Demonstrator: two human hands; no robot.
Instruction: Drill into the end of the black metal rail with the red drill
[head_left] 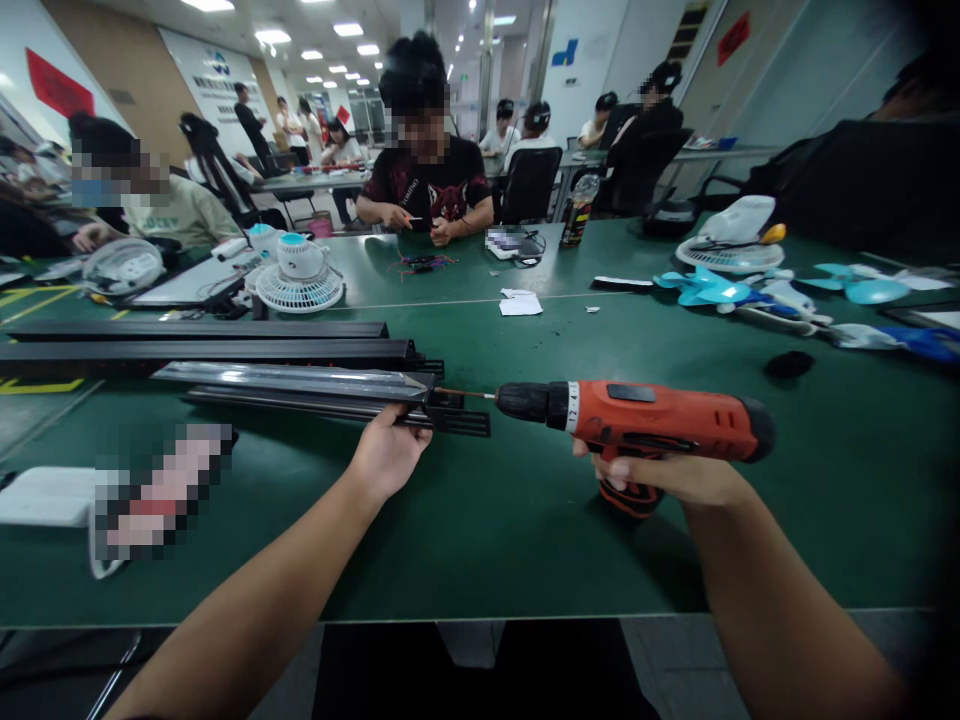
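Observation:
My right hand (pixel 656 478) is wrapped round the grip of a red and black cordless drill (pixel 667 415), held level with its chuck to the left. A long thin bit (pixel 469 394) runs from the chuck to the end of a black metal profile (pixel 360 385) that has a shiny, clear strip along its top. Whether the tip touches a screw is too small to tell. My left hand (pixel 394 455) grips that profile near its right end, thumb on top. Beneath it, a slotted black rail (pixel 461 422) sticks out to the right.
More long black profiles (pixel 202 350) lie behind on the green table (pixel 540 540). A white fan part (pixel 300 275), paper scraps (pixel 520 303), a bottle (pixel 577 215) and blue fan blades (pixel 705 292) stand farther back. A person (pixel 427 190) works across the table.

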